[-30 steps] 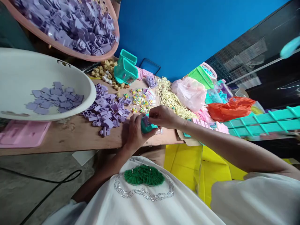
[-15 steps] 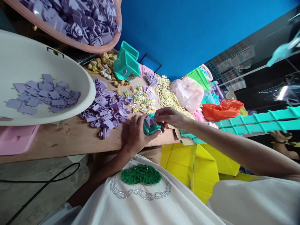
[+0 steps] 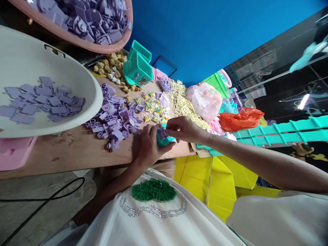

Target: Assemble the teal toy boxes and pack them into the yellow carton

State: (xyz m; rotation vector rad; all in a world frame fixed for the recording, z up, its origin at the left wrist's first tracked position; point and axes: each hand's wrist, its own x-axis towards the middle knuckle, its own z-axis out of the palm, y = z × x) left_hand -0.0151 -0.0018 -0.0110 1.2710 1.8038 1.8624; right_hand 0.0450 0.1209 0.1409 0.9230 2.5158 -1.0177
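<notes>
White basin (image 3: 89, 82) with flat purple plates (image 3: 53, 100), well left of the teal box (image 3: 165, 141); bump that rim and plates could spill onto the desk (image 3: 84, 150); loose purple pile (image 3: 120, 119) near the box, on its left; strays there could catch on my wrist and drop off the front edge; left hand (image 3: 148, 143) wrapped round the box's left side, clamped on it; squeeze too hard and thin walls could flex; box itself is between my hands, by the desk's front edge; purple piece (image 3: 162, 132) on or partly inside the box, can't tell; if it's skewed, a hard push could crack it; right hand (image 3: 182, 130) pinching the piece's right edge; a slip could flick it into the cream frames (image 3: 183, 102) beyond the box, rightward.
</notes>
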